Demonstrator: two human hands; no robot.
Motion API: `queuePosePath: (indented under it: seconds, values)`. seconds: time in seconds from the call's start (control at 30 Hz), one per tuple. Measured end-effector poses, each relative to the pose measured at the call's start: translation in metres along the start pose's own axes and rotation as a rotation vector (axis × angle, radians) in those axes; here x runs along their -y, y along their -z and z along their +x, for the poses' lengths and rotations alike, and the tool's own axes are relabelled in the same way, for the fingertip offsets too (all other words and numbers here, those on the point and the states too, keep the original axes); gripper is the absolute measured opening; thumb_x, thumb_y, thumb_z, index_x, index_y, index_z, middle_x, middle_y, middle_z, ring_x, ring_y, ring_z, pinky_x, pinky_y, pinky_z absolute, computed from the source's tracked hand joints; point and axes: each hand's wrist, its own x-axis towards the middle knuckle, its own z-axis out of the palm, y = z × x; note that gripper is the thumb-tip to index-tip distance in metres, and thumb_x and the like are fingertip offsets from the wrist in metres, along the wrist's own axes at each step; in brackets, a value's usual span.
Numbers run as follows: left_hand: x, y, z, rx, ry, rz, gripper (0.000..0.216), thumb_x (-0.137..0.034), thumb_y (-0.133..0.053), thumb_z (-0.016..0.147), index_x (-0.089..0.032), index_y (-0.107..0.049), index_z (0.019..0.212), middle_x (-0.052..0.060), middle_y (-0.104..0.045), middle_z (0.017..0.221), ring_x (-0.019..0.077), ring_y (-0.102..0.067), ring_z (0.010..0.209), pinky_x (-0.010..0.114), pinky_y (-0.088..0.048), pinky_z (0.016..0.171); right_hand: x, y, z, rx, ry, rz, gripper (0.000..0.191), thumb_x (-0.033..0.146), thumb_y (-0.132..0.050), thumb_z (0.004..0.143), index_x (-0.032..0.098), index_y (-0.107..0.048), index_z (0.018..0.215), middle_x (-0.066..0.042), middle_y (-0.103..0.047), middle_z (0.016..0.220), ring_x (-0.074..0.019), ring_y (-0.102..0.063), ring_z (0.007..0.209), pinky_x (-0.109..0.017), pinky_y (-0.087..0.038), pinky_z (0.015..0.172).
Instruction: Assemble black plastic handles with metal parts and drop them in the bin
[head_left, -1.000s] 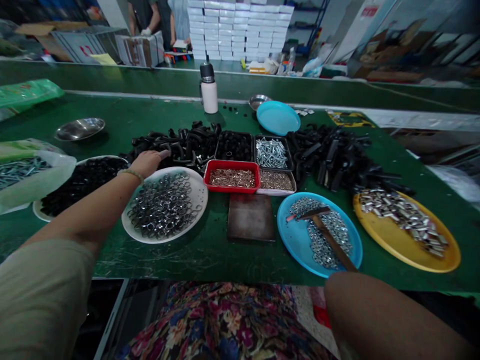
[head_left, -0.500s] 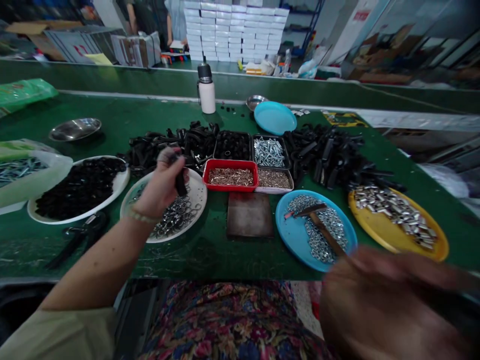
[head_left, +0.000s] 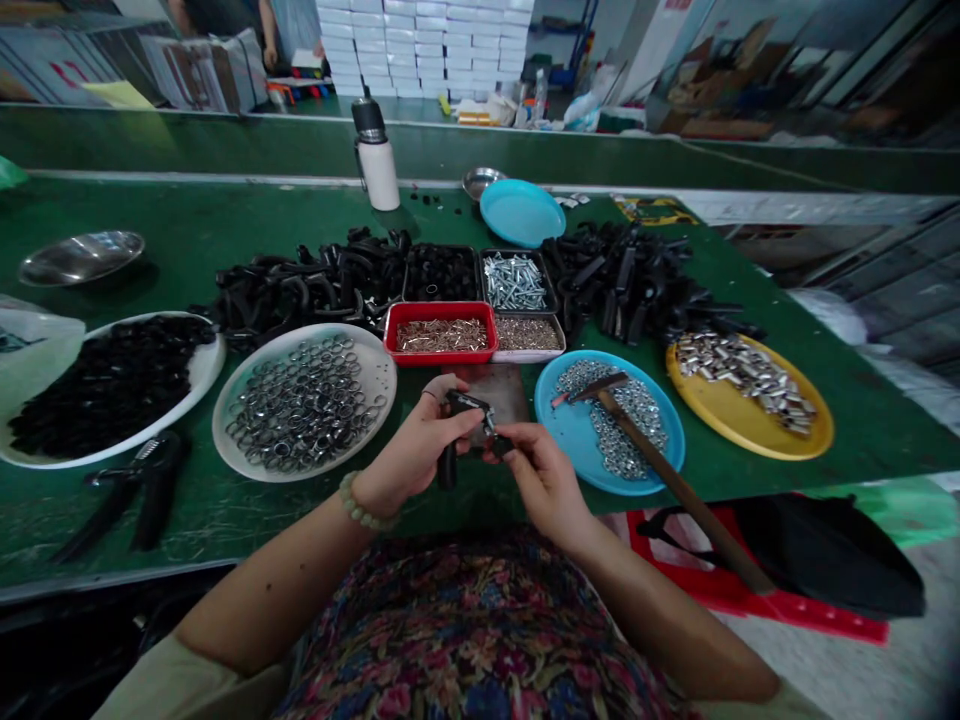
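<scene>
My left hand is closed around a black handle part, held above the metal block. A small shiny metal bit shows at the part's right end. Pinched there by the fingertips of my right hand is a small dark piece; whether it is joined to the handle part I cannot tell. Right of my hands, a hammer lies with its head on a blue plate of small metal nuts, its wooden handle sticking out past the table edge.
A white plate of metal rings stands left of my hands. Behind are a red tray of copper-coloured pins, a tray of screws and heaps of black parts. A yellow plate holds metal sleeves. A spring hand grip lies at left.
My left hand has moved right from over the ring plate, with the black part in it. My right hand has come in from the lower right to meet it. The view has shifted.
</scene>
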Motion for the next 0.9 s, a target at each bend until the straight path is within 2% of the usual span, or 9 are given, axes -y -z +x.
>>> queuePosePath:
  seconds: [0.13, 0.27, 0.33, 0.43, 0.53, 0.67, 0.77, 0.83, 0.9]
  values:
    - [0.008, 0.006, -0.005, 0.132, -0.075, 0.016, 0.039, -0.024, -0.071, 0.076, -0.023, -0.044, 0.104, -0.005, -0.056, 0.077, 0.0054, -0.049, 0.056, 0.018, -0.037, 0.052, -0.007, -0.006, -0.001, 0.033, -0.143, 0.409, 0.014, 0.032, -0.052, 0.094, 0.025, -0.051, 0.106, -0.001, -0.068, 0.089, -0.0139, -0.068, 0.073, -0.031, -0.056, 0.070]
    - [0.009, 0.014, -0.010, 0.279, -0.099, 0.141, 0.037, -0.024, -0.071, 0.077, -0.022, -0.046, 0.105, -0.001, -0.059, 0.090, 0.0089, -0.056, 0.072, 0.020, -0.043, 0.062, -0.003, 0.008, -0.002, 0.175, -0.133, 0.268, 0.014, 0.029, -0.053, 0.093, 0.023, -0.055, 0.106, -0.001, -0.068, 0.086, -0.0137, -0.068, 0.081, -0.032, -0.054, 0.079]
    - [0.007, 0.015, -0.011, 0.330, -0.094, 0.197, 0.041, -0.022, -0.073, 0.076, -0.023, -0.045, 0.106, 0.000, -0.060, 0.094, 0.0116, -0.059, 0.081, 0.022, -0.046, 0.070, 0.002, 0.017, 0.002, 0.236, -0.176, 0.298, 0.019, 0.028, -0.056, 0.092, 0.023, -0.051, 0.110, -0.001, -0.068, 0.088, -0.0133, -0.068, 0.080, -0.031, -0.054, 0.077]
    - [0.009, 0.012, -0.011, 0.330, -0.138, 0.281, 0.051, -0.016, -0.079, 0.068, -0.023, -0.045, 0.105, 0.000, -0.061, 0.097, 0.0147, -0.061, 0.089, 0.027, -0.047, 0.081, 0.008, 0.027, 0.011, 0.304, -0.289, 0.495, 0.035, 0.029, -0.064, 0.087, 0.025, -0.040, 0.112, 0.002, -0.068, 0.084, -0.0120, -0.069, 0.067, -0.027, -0.056, 0.065]
    - [0.015, 0.009, -0.010, 0.244, -0.176, 0.275, 0.052, -0.017, -0.080, 0.065, -0.022, -0.045, 0.102, -0.001, -0.061, 0.091, 0.0146, -0.063, 0.083, 0.028, -0.048, 0.078, 0.009, 0.031, 0.019, 0.369, -0.349, 0.580, 0.038, 0.031, -0.068, 0.083, 0.024, -0.040, 0.108, 0.002, -0.069, 0.081, -0.0115, -0.069, 0.064, -0.026, -0.056, 0.061]
    - [0.021, 0.006, -0.009, 0.223, -0.159, 0.195, 0.046, -0.023, -0.077, 0.071, -0.023, -0.044, 0.104, -0.001, -0.062, 0.086, 0.0128, -0.062, 0.068, 0.027, -0.050, 0.068, 0.007, 0.027, 0.020, 0.318, -0.365, 0.582, 0.037, 0.034, -0.069, 0.082, 0.023, -0.043, 0.106, 0.001, -0.069, 0.080, -0.0117, -0.069, 0.066, -0.026, -0.056, 0.061]
    - [0.022, 0.004, -0.009, 0.235, -0.159, 0.186, 0.044, -0.027, -0.072, 0.076, -0.024, -0.043, 0.109, 0.000, -0.061, 0.087, 0.0121, -0.060, 0.068, 0.027, -0.050, 0.068, 0.004, 0.018, 0.018, 0.287, -0.388, 0.576, 0.042, 0.041, -0.069, 0.081, 0.023, -0.041, 0.107, 0.002, -0.069, 0.077, -0.0134, -0.069, 0.064, -0.027, -0.056, 0.059]
    - [0.021, 0.006, -0.007, 0.249, -0.169, 0.224, 0.053, -0.028, -0.073, 0.076, -0.025, -0.041, 0.118, 0.001, -0.059, 0.093, 0.0136, -0.060, 0.075, 0.028, -0.051, 0.071, 0.001, 0.010, 0.016, 0.245, -0.397, 0.567, 0.044, 0.043, -0.069, 0.080, 0.024, -0.038, 0.106, 0.002, -0.069, 0.074, -0.0138, -0.069, 0.061, -0.026, -0.055, 0.057]
    - [0.018, 0.010, -0.004, 0.249, -0.174, 0.319, 0.074, -0.029, -0.076, 0.071, -0.026, -0.032, 0.131, 0.005, -0.058, 0.104, 0.0168, -0.061, 0.085, 0.030, -0.052, 0.075, -0.001, 0.005, 0.016, 0.166, -0.390, 0.516, 0.041, 0.042, -0.070, 0.079, 0.024, -0.038, 0.097, 0.005, -0.065, 0.070, -0.0125, -0.067, 0.058, -0.025, -0.054, 0.056]
